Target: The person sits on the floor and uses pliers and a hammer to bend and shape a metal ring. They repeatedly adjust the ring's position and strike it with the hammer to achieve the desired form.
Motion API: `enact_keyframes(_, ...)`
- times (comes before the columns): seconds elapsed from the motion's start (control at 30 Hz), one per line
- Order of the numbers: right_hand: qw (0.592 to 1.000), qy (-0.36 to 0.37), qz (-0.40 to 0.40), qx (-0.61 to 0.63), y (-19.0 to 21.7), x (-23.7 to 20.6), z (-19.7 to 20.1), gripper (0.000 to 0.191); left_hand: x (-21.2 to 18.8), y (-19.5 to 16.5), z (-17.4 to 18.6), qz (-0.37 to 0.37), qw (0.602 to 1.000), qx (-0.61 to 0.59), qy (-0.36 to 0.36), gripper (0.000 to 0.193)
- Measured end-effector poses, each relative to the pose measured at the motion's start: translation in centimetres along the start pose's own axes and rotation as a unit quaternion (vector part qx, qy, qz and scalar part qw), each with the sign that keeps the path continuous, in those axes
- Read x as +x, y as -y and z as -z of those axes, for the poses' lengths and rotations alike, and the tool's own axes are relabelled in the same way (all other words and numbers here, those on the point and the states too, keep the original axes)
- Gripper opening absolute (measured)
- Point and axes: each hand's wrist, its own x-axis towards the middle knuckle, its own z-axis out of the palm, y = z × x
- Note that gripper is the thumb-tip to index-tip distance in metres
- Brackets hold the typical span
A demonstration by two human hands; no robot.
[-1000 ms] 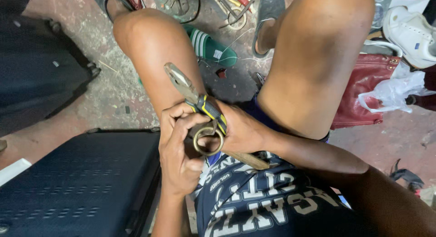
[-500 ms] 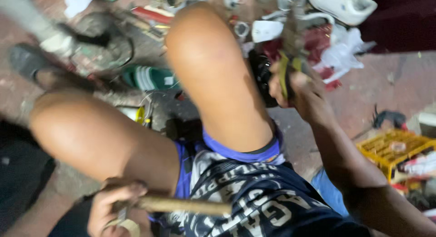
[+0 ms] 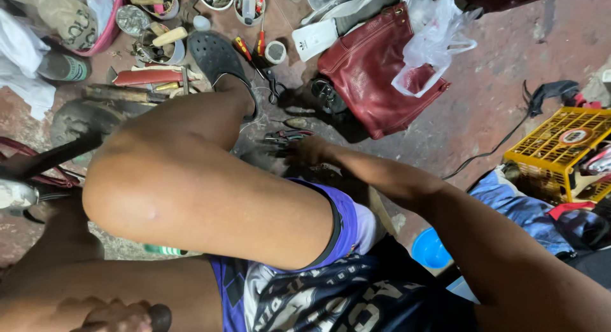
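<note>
Head view: the right hand [image 3: 309, 151] reaches down at centre frame to the pliers [image 3: 286, 137] lying on the floor [image 3: 496, 84], fingers curled; whether it grips them I cannot tell. The left hand [image 3: 118, 316], lower left, is closed around a dark handle [image 3: 159, 316]. Reaching past the knee, it might fumble the pliers among the clutter.

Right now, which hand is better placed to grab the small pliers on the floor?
Right. The right hand is stretched out beside the pliers past the knee; the left hand is at the bottom edge, closed on a dark handle.
</note>
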Motion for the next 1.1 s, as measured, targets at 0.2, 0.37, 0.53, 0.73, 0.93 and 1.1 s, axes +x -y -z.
enact_keyframes(0.2,0.998,0.022,-0.014,0.061,3.3,2.5,-2.4,0.045,1.0,0.7,0.3,0.058,0.996,-0.057,0.042,0.088)
enact_keyframes(0.37,0.924,-0.136,-0.028,0.357,-1.1,-3.8,-7.0,0.043,2.7,1.5,1.4,0.103,0.981,-0.127,0.104,0.089)
enact_keyframes(0.53,0.878,-0.189,0.024,0.439,-4.1,-4.5,-8.2,0.042,4.7,1.7,5.4,0.125,0.968,-0.170,0.135,0.090)
enact_keyframes(0.73,0.872,-0.205,0.057,0.441,-2.9,0.8,-7.3,0.040,4.5,3.7,8.2,0.143,0.955,-0.235,0.110,0.093)
enact_keyframes(0.93,0.867,-0.205,0.077,0.448,-2.7,1.2,-6.6,0.040,4.6,6.0,7.9,0.127,0.937,-0.320,0.062,0.092)
enact_keyframes(1.1,0.869,-0.207,0.091,0.441,-0.5,0.8,-4.8,0.040,6.9,2.8,6.1,0.147,0.970,-0.163,0.105,0.108)
